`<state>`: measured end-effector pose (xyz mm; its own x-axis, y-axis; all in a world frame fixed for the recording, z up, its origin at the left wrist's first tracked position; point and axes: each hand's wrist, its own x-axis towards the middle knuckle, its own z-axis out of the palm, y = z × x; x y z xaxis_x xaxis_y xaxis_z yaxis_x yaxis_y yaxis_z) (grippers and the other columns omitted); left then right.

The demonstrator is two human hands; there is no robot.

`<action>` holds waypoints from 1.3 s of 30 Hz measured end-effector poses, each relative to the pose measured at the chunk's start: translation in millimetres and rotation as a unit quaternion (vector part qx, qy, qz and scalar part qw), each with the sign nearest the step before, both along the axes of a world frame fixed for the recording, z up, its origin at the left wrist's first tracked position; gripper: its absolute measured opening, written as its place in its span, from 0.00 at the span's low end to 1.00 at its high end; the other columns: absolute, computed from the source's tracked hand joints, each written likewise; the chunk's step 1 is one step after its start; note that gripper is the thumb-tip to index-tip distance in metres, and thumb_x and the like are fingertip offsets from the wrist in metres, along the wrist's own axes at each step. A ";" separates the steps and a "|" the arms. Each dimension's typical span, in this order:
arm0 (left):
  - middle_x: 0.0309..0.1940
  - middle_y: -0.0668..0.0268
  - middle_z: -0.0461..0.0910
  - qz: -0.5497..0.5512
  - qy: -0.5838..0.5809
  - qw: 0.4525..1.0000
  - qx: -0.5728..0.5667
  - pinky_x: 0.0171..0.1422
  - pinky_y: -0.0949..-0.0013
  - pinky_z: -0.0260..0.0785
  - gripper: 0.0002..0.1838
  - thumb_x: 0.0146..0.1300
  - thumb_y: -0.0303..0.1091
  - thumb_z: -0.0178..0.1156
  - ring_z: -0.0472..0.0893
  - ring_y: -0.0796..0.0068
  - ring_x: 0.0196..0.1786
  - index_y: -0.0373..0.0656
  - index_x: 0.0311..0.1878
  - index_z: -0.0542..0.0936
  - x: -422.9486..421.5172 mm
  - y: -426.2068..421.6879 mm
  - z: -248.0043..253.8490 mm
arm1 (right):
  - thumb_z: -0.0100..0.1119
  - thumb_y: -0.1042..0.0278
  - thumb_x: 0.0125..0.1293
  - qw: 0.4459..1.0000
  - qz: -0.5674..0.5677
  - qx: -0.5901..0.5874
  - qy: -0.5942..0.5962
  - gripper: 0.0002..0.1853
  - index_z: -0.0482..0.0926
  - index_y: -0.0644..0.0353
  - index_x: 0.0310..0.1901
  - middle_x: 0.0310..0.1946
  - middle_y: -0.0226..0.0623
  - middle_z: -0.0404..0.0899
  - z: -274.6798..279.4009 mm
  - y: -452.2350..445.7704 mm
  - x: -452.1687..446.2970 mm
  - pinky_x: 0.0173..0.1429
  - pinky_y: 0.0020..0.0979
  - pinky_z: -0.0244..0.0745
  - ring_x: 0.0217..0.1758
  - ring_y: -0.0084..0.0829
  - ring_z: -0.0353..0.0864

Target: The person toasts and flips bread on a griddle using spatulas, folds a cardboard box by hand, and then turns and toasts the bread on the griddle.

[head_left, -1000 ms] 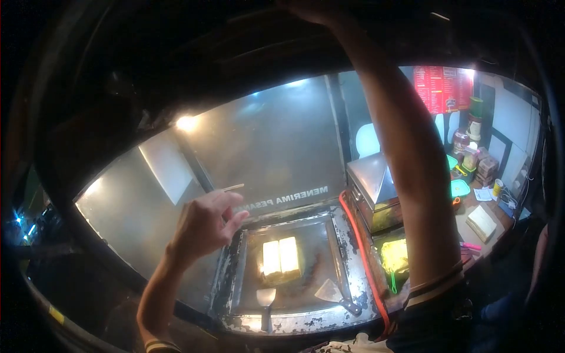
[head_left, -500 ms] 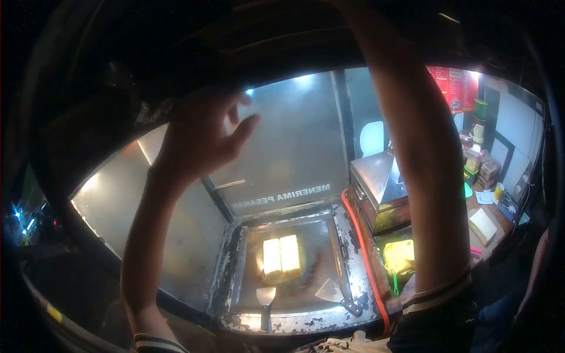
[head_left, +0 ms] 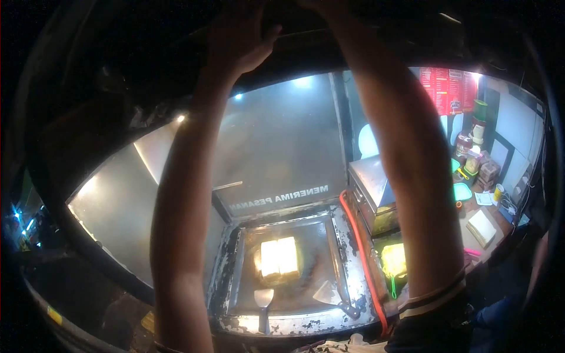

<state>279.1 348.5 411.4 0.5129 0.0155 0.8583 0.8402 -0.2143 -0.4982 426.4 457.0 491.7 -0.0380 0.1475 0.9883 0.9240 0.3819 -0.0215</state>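
Both arms are raised toward the dark area at the top of the view. My left hand [head_left: 244, 44] is dim, its thumb held apart from the other fingers, whose tips fade into the dark. Only the base of my right hand [head_left: 321, 5] shows at the top edge, its fingers hidden. Below, two pale bread-like slabs [head_left: 279, 257] lie side by side on the flat griddle [head_left: 318, 235]. A spatula [head_left: 263, 298] and a wide scraper [head_left: 329, 293] rest at the griddle's front.
Right of the griddle run a red hose [head_left: 360, 253] and a metal box [head_left: 372, 176]. A yellow bundle [head_left: 394, 260] lies below the box. Farther right, a counter holds a loaf-like block [head_left: 482, 226], containers and papers. A red menu [head_left: 448, 89] hangs behind.
My left hand has risen from over the griddle's left side to the dark area at the top, moving rightward toward my right hand. My right arm has shifted slightly.
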 end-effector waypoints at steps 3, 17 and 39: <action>0.51 0.53 0.76 0.129 -0.020 0.982 0.137 0.57 0.55 0.70 0.25 0.62 0.45 0.60 0.79 0.53 0.50 0.44 0.60 0.71 -25.2 61.4 -10.5 | 0.51 0.61 0.62 0.976 0.021 0.152 0.155 0.16 0.80 0.54 0.49 0.45 0.44 0.80 -21.0 26.9 -9.1 0.50 0.47 0.75 0.49 0.46 0.79; 0.50 0.54 0.78 -0.048 -0.100 0.990 0.088 0.62 0.56 0.66 0.25 0.59 0.43 0.63 0.76 0.59 0.55 0.41 0.56 0.73 -57.6 91.9 -1.5 | 0.57 0.80 0.54 0.846 0.164 0.507 -0.027 0.12 0.80 0.61 0.41 0.37 0.39 0.83 -185.0 -120.2 132.9 0.42 0.32 0.78 0.37 0.36 0.82; 0.20 0.62 0.79 -0.134 0.036 0.806 -0.576 0.27 0.63 0.71 0.03 0.54 0.29 0.60 0.80 0.62 0.22 0.48 0.31 0.82 -8.7 -263.3 -233.1 | 0.61 0.76 0.57 0.925 0.114 -0.136 0.337 0.37 0.53 0.70 0.65 0.56 0.55 0.65 -472.8 -391.5 121.3 0.63 0.42 0.65 0.59 0.49 0.68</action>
<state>270.4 85.3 178.4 0.6782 0.6604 0.3225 0.6643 -0.7385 0.1153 547.7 65.5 18.9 0.5123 0.4586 0.7261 0.5622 0.4601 -0.6872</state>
